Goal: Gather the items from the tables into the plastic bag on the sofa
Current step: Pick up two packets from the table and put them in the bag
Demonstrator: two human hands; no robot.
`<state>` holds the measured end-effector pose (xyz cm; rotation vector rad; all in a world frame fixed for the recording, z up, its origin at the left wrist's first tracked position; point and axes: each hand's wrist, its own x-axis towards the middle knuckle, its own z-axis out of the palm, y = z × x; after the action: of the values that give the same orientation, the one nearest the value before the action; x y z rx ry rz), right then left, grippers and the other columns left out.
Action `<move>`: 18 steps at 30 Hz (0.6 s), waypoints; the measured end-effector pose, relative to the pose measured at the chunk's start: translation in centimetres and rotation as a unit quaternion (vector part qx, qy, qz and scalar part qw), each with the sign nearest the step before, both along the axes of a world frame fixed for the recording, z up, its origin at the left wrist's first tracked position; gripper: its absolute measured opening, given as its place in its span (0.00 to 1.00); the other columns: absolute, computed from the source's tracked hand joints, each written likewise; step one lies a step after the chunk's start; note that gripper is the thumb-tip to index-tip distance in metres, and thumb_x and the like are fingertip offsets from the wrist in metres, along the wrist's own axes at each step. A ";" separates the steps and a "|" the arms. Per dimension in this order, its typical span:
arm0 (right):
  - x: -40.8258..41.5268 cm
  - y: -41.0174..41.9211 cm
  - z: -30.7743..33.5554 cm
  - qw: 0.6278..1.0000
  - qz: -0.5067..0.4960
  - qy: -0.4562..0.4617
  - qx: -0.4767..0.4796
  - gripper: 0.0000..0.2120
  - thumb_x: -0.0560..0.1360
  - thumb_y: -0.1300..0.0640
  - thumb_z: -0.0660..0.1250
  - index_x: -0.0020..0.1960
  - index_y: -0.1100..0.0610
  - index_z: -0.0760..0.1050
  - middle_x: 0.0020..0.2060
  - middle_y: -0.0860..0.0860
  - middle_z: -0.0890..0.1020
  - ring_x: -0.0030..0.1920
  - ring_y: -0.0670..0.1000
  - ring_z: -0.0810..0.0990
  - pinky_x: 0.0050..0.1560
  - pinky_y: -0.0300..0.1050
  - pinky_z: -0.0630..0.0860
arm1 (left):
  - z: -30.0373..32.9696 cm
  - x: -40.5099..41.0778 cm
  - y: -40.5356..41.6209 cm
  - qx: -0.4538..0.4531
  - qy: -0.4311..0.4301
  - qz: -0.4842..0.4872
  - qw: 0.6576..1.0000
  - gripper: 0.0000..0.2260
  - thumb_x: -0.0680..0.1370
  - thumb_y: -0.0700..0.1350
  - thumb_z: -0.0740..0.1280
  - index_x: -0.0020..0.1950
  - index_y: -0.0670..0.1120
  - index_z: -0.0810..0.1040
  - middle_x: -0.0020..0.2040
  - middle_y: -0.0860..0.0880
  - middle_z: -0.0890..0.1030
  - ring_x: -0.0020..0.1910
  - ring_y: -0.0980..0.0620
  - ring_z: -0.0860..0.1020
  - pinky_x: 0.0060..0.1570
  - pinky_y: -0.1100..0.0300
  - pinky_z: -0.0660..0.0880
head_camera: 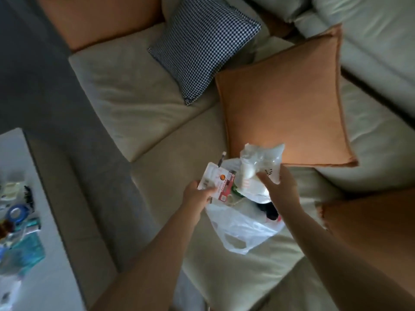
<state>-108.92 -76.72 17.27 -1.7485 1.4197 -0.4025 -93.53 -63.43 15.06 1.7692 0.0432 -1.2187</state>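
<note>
A white plastic bag [242, 230] lies open on the beige sofa seat [139, 113], with dark and white items inside it. My left hand [197, 193] grips a flat white and red card package [216, 181] at the bag's left rim. My right hand [280, 185] holds up the bag's crumpled far edge [262, 160], clear plastic with a white bottle-like shape seen through it. Both hands are over the bag's mouth.
A white table [29, 261] at the left carries a blue tape roll [16, 213], teal packets [30, 245] and other small items. Orange cushions [285, 108] and a houndstooth cushion [202, 43] lie behind the bag. Another orange cushion [372, 232] sits at the right.
</note>
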 end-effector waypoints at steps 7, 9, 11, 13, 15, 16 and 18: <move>-3.3 -1.4 -2.6 0.993 0.049 0.103 0.014 0.27 0.71 0.49 0.71 0.66 0.57 0.68 0.58 0.54 0.79 0.57 0.56 0.77 0.56 0.44 0.69 | -2.6 -1.9 -3.5 0.091 -0.055 -0.060 0.993 0.03 0.75 0.39 0.70 0.46 0.42 0.77 0.51 0.40 0.81 0.48 0.43 0.81 0.54 0.49 0.79; -3.9 -0.9 -3.7 0.984 0.099 0.145 0.022 0.27 0.72 0.51 0.71 0.66 0.59 0.67 0.57 0.56 0.79 0.56 0.56 0.77 0.56 0.44 0.69 | -3.6 -2.4 -3.6 0.144 -0.073 -0.109 0.981 0.11 0.75 0.40 0.69 0.56 0.39 0.76 0.55 0.40 0.81 0.51 0.42 0.81 0.54 0.49 0.80; -4.3 -0.2 -4.9 0.975 0.136 0.174 0.038 0.26 0.72 0.50 0.70 0.66 0.58 0.67 0.56 0.55 0.79 0.56 0.55 0.78 0.54 0.46 0.72 | -4.2 -3.0 -3.7 0.167 -0.054 -0.128 0.976 0.16 0.76 0.40 0.68 0.62 0.38 0.73 0.56 0.39 0.80 0.50 0.43 0.82 0.48 0.52 0.81; -4.4 0.2 -6.1 0.962 0.175 0.205 0.043 0.24 0.74 0.49 0.67 0.65 0.57 0.67 0.54 0.54 0.80 0.54 0.54 0.78 0.52 0.45 0.73 | -4.3 -3.4 -3.6 0.174 -0.024 -0.142 0.974 0.14 0.77 0.40 0.67 0.61 0.38 0.73 0.51 0.41 0.80 0.45 0.46 0.81 0.37 0.59 0.79; -4.1 0.3 -6.9 0.951 0.205 0.227 0.045 0.21 0.77 0.52 0.64 0.67 0.57 0.67 0.58 0.53 0.79 0.58 0.54 0.77 0.56 0.46 0.73 | -4.5 -3.6 -3.5 0.174 -0.007 -0.167 0.970 0.07 0.77 0.40 0.66 0.53 0.40 0.75 0.42 0.45 0.78 0.38 0.50 0.78 0.33 0.60 0.75; -3.9 0.2 -7.2 0.948 0.212 0.234 0.046 0.20 0.78 0.54 0.62 0.69 0.56 0.66 0.62 0.53 0.77 0.62 0.54 0.75 0.61 0.46 0.71 | -4.5 -3.7 -3.5 0.177 -0.007 -0.179 0.968 0.05 0.77 0.40 0.65 0.52 0.42 0.74 0.40 0.47 0.77 0.36 0.51 0.78 0.34 0.60 0.74; -3.4 -0.1 -7.6 0.939 0.229 0.255 0.026 0.21 0.78 0.59 0.60 0.71 0.56 0.65 0.67 0.53 0.73 0.66 0.54 0.71 0.66 0.47 0.67 | -4.7 -3.6 -3.4 0.183 -0.017 -0.208 0.961 0.13 0.78 0.43 0.64 0.62 0.45 0.70 0.46 0.47 0.78 0.34 0.53 0.78 0.31 0.62 0.74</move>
<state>-112.32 -76.87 9.63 -2.1585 1.2760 0.3613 -97.17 -66.79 10.38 2.1964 -0.1393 -1.5557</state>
